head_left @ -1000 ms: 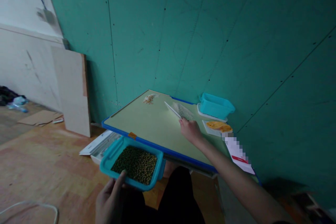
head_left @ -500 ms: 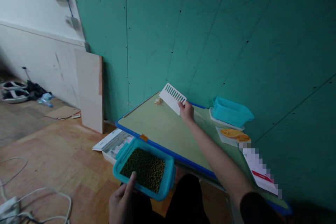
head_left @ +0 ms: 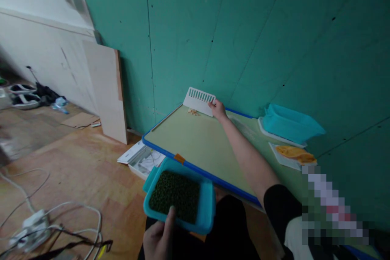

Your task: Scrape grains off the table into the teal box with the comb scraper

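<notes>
My left hand grips the near side of a light-blue plastic tub, thumb over its rim. Small dark-green beans cover the bottom of the tub, which is held just under the table's front edge. Out over the table's far left corner, my right hand pinches a flat white scraper by its right end. Slots run along the scraper's upper part, and its lower edge is down by the tabletop. A small pile of tan beans lies right in front of it.
The green tabletop has a blue edge and stands against a green wall. At its right are a blue bin and an orange cloth. An open white box sits below left; cables and a power strip lie on the floor.
The scraper has tipped more upright and now stands behind the pile. Tan beans seen in the tub's right part no longer show; the beans there look green. The view has shifted.
</notes>
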Available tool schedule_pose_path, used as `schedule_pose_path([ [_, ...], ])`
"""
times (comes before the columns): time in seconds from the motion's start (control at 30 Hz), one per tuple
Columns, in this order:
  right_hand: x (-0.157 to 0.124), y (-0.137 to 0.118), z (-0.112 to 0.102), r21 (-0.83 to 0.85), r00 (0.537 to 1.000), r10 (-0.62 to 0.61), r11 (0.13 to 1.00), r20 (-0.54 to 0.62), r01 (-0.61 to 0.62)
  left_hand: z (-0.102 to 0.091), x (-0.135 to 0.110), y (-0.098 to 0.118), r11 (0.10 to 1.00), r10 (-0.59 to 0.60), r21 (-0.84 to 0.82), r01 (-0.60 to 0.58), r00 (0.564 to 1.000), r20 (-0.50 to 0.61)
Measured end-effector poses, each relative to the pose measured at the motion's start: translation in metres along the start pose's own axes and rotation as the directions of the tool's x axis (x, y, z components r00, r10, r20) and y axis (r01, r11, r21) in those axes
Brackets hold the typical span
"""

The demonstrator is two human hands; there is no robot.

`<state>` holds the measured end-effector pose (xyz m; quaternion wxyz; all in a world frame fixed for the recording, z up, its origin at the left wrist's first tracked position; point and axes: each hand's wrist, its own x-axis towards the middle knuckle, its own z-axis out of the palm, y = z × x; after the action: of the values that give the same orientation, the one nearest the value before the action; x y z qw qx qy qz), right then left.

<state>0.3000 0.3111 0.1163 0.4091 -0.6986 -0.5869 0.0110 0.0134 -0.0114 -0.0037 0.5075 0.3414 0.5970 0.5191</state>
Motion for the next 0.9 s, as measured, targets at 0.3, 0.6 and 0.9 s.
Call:
schedule_pose_path([
  [0.3,0.009,0.016,0.011,0.094,0.999,-0.047,0.995,0.021,0.045,-0.013,0.012,-0.017,0.998,-0.019,-0.065,0.022,0.998,0.054],
  [0.6,0.017,0.033,0.019,0.225,0.996,-0.076,0.972,0.05,0.063,-0.016,0.016,-0.017,0.995,-0.062,-0.076,0.067,0.995,0.072],
  [0.9,0.017,0.036,0.02,0.235,0.995,-0.094,0.968,0.027,0.085,-0.015,0.024,-0.03,0.996,-0.053,-0.069,0.055,0.998,0.037],
])
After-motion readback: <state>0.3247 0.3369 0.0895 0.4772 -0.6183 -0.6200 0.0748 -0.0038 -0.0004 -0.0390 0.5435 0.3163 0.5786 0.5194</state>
